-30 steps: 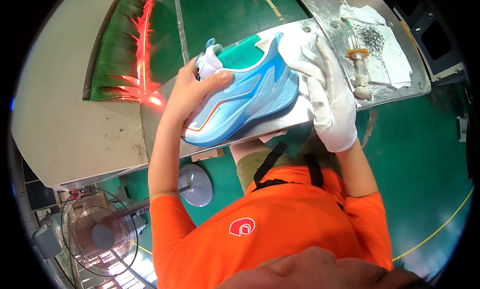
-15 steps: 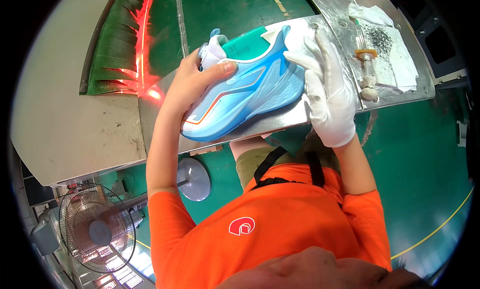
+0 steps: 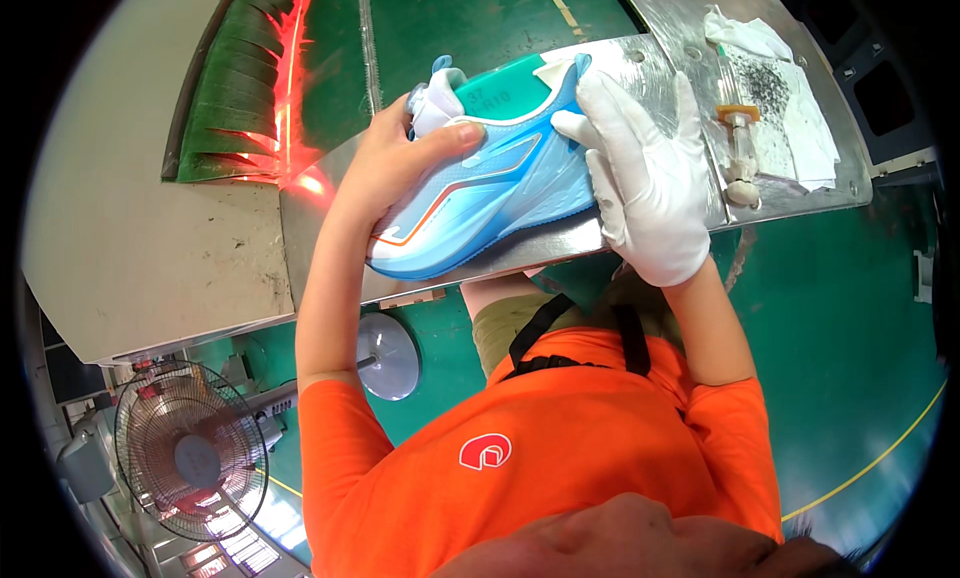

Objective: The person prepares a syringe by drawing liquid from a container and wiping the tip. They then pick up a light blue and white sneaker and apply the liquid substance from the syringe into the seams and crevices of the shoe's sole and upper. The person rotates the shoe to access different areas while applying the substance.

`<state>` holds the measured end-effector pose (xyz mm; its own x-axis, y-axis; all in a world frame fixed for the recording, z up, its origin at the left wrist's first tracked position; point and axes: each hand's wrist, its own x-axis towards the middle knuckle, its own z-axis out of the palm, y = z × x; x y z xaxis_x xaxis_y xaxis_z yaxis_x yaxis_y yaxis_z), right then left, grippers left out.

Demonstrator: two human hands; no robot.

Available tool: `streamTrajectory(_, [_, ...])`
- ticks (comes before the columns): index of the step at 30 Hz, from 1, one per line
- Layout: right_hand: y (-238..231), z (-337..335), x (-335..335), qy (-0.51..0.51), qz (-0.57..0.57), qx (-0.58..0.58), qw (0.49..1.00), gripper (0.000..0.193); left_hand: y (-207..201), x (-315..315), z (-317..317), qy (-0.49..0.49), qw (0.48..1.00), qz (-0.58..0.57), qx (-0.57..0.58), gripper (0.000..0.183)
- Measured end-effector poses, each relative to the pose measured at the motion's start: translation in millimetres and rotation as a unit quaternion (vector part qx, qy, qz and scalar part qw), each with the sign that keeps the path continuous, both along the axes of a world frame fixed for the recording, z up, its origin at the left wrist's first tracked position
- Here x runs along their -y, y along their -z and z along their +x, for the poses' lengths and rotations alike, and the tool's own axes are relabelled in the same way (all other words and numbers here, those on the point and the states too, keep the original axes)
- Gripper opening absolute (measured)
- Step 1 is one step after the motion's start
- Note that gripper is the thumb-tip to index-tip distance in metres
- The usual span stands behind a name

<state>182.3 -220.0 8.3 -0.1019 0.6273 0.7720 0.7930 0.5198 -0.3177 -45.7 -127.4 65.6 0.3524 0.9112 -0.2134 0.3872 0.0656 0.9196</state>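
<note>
The grey desk (image 3: 150,248) takes up the whole left of the scene, its pale top bare where it runs toward the edge. Across its far side lies a green ribbed conveyor belt (image 3: 240,88) with a red light streak (image 3: 290,98) glowing along it. Fixed to the desk in front of the person is a shiny metal plate (image 3: 780,178), tilted a little and scuffed. Down on the green floor (image 3: 850,378) stands a wire-caged fan (image 3: 185,458), and near it a round grey disc on a stem (image 3: 390,353).

Over the metal plate the person holds a light blue sneaker (image 3: 500,198) on its side, with a white sole edge, orange trim line and teal insole showing (the toe points toward the person's left). The bare left hand (image 3: 400,168) is wrapped around the toe end, thumb pressed across the upper, gripping it firmly. The right hand (image 3: 650,178), in a white cotton glove, lies flat and spread against the heel end, fingers steadying the sneaker rather than curling round it.

At the far right of the plate sits a white cloth (image 3: 790,128) speckled with dark flecks, a crumpled white rag (image 3: 740,33) beyond it, and a small glue brush (image 3: 740,148) lying on the cloth.
</note>
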Motion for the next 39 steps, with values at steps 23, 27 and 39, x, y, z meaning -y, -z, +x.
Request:
streamTrajectory(23, [-22.4,127.5,15.3,0.089,-0.440,0.072,0.891,0.073,-13.7,25.7,7.6,-0.042,0.971,0.201,-0.119,0.062])
streamTrajectory(27, [-22.2,114.3,3.1,0.068,-0.266,0.247,0.929,0.077,-14.4,46.9,-2.3,-0.010,0.913,0.314,-0.261,0.066])
streamTrajectory(39, [-63.0,90.8,-20.8,0.028,-0.527,-0.290,0.799,0.049,-59.6,34.9,-22.4,0.341,0.445,0.750,-0.350,0.039])
